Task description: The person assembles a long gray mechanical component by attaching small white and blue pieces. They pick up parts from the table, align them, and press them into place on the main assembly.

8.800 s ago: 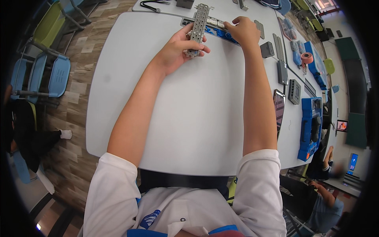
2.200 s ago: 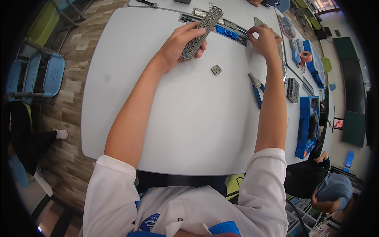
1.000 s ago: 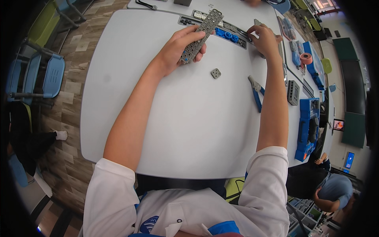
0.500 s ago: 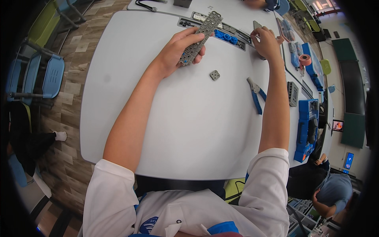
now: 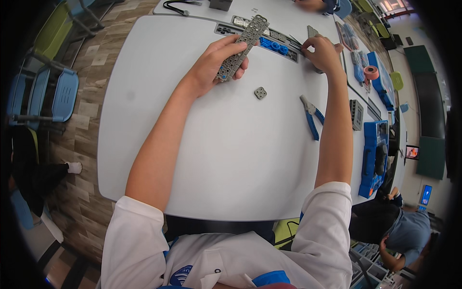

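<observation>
My left hand (image 5: 215, 63) grips a long grey perforated beam (image 5: 242, 46) and holds it tilted above the white table (image 5: 202, 144). My right hand (image 5: 323, 52) reaches to the far right end of a narrow grey parts tray (image 5: 257, 34) holding blue pieces, fingers pinched there; what they pinch is too small to make out. A small grey square block (image 5: 260, 92) lies on the table between the hands. Blue-handled pliers (image 5: 312, 117) lie just left of my right forearm.
Blue parts boxes (image 5: 373, 159), a grey block (image 5: 356, 114) and a pink tape roll (image 5: 371, 72) line the table to the right. A black cable (image 5: 179, 6) lies at the far edge. Blue chairs (image 5: 48, 94) stand on the left. Another person (image 5: 402, 231) sits at lower right.
The pliers and the small grey block, absent at first, now lie on the table. My right hand has moved from the beam to the tray's right end. My left hand keeps the beam.
</observation>
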Action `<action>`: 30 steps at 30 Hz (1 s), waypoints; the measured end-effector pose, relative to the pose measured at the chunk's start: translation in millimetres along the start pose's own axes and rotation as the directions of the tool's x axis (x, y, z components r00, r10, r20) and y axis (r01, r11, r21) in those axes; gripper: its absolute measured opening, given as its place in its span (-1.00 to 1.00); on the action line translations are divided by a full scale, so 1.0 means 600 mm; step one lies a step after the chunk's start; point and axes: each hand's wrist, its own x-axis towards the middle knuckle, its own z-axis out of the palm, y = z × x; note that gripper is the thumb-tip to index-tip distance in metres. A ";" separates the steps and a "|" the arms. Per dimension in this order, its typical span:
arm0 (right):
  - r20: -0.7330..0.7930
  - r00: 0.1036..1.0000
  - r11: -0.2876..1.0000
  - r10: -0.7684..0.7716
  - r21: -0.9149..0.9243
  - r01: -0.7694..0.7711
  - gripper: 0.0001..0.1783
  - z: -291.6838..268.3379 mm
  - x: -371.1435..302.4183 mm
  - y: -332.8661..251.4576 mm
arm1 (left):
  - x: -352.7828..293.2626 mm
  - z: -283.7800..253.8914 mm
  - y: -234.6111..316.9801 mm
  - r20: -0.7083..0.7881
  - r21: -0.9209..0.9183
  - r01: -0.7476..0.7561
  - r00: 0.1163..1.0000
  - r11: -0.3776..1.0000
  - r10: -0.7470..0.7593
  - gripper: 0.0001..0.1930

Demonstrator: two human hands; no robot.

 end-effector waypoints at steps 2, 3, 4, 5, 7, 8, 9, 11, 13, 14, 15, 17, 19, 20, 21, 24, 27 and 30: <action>0.000 1.000 1.000 -0.006 -0.031 0.006 -0.90 -0.004 0.002 -0.006 | 0.000 0.001 0.000 -0.007 0.007 -0.002 1.000 1.000 0.002 -0.53; 0.015 1.000 0.999 0.004 -0.040 -0.004 -0.90 -0.006 0.004 -0.009 | 0.000 0.001 0.001 -0.004 0.005 -0.003 1.000 1.000 0.003 -0.53; 0.031 0.999 0.999 0.015 -0.049 -0.014 -0.91 -0.009 0.006 -0.011 | 0.000 0.001 0.001 -0.002 0.002 -0.004 1.000 1.000 0.004 -0.53; 0.050 0.998 0.998 0.031 -0.056 -0.028 -0.91 -0.011 0.008 -0.013 | 0.000 0.001 0.002 -0.003 0.003 -0.003 1.000 1.000 0.003 -0.53; 0.094 0.994 0.996 0.054 -0.079 -0.046 -0.92 -0.015 0.014 -0.016 | 0.000 0.002 0.002 0.000 -0.001 -0.004 1.000 1.000 0.004 -0.54; 0.118 0.991 0.994 0.067 -0.089 -0.057 -0.92 -0.016 0.017 -0.017 | -0.001 0.002 0.003 -0.002 0.002 -0.008 1.000 1.000 0.008 -0.54; 0.126 0.990 0.995 0.058 -0.088 -0.048 -0.92 -0.016 0.019 -0.017 | -0.002 0.002 0.003 -0.005 0.002 -0.005 1.000 1.000 0.005 -0.54; 0.138 0.990 0.996 0.039 -0.087 -0.028 -0.91 -0.014 0.022 -0.016 | -0.003 0.003 0.002 -0.008 0.006 -0.008 1.000 1.000 0.008 -0.53; 0.122 0.992 0.994 0.034 -0.103 -0.022 -0.90 -0.008 0.022 -0.014 | -0.002 0.002 0.002 -0.002 0.011 -0.001 1.000 1.000 0.001 -0.53; 0.113 0.993 0.994 0.029 -0.107 -0.017 -0.89 -0.003 0.021 -0.013 | -0.001 0.002 0.002 0.000 0.014 0.000 1.000 1.000 0.000 -0.53; 0.098 0.995 0.993 0.016 -0.115 -0.004 -0.88 0.001 0.020 -0.011 | 0.000 0.001 0.002 0.006 0.009 -0.002 1.000 1.000 0.002 -0.53; 0.071 0.997 0.992 -0.005 -0.128 0.014 -0.87 0.008 0.015 -0.007 | 0.001 0.000 0.001 0.012 0.005 -0.004 1.000 1.000 0.004 -0.52; 0.035 0.999 0.992 -0.028 -0.119 0.032 -0.87 0.013 0.011 -0.001 | 0.001 -0.001 0.001 0.014 0.007 0.002 1.000 1.000 -0.002 -0.53; 0.026 0.999 0.993 -0.037 -0.112 0.039 -0.87 0.014 0.010 0.004 | 0.001 -0.001 0.001 0.013 0.011 0.006 1.000 1.000 -0.006 -0.53; 0.004 1.000 0.997 -0.031 -0.073 0.031 -0.85 0.013 0.009 0.011 | 0.001 -0.001 0.001 0.011 0.012 0.006 1.000 1.000 -0.006 -0.53; -0.043 0.999 1.000 -0.003 0.017 0.004 -0.82 0.014 0.013 0.029 | 0.000 0.000 0.001 0.007 0.009 0.004 1.000 1.000 -0.004 -0.53; -0.086 0.995 0.998 0.060 0.043 -0.056 -0.83 0.025 0.027 0.039 | 0.000 0.001 0.002 0.008 0.000 0.000 1.000 1.000 0.000 -0.53; -0.091 0.989 0.991 0.112 0.088 -0.104 -0.82 0.042 0.040 0.036 | -0.001 0.002 0.004 0.008 0.007 0.006 1.000 1.000 -0.006 -0.53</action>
